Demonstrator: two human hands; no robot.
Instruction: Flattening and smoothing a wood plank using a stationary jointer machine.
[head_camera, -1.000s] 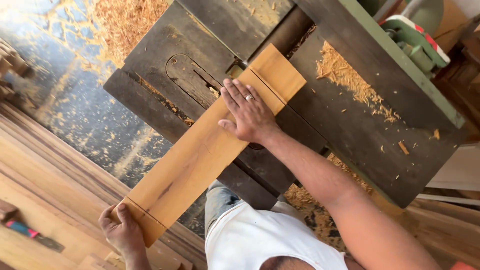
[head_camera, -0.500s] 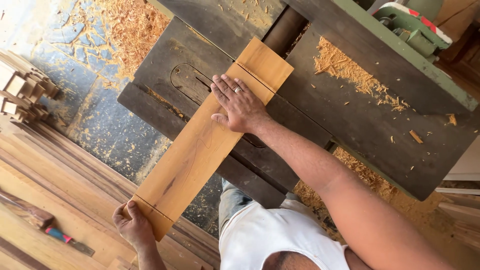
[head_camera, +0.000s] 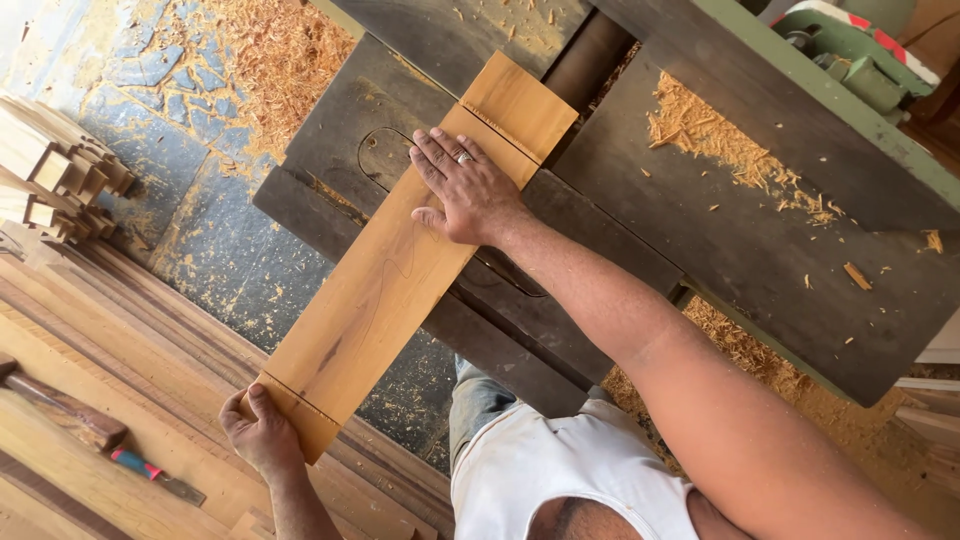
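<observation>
A long reddish-brown wooden board (head_camera: 385, 270) lies flat across the dark metal machine table (head_camera: 620, 230), one end over the edge toward me. A pencil line crosses it near each end. My right hand (head_camera: 470, 190) presses palm down on the board near its far end, fingers spread, a ring on one finger. My left hand (head_camera: 262, 432) grips the near end of the board, thumb on top. The far end of the board rests beside a dark gap (head_camera: 585, 55) in the table.
Wood shavings (head_camera: 730, 140) lie on the table and on the blue-grey floor (head_camera: 200, 90). Stacked planks (head_camera: 110, 390) lie at lower left with a chisel-like tool (head_camera: 150, 472) on them. Cut timber ends (head_camera: 60, 170) stand at left. A green machine part (head_camera: 860, 60) sits top right.
The view has shifted and the board sits a little lower in frame. Both hands keep their places on the board; the board has barely moved along the table.
</observation>
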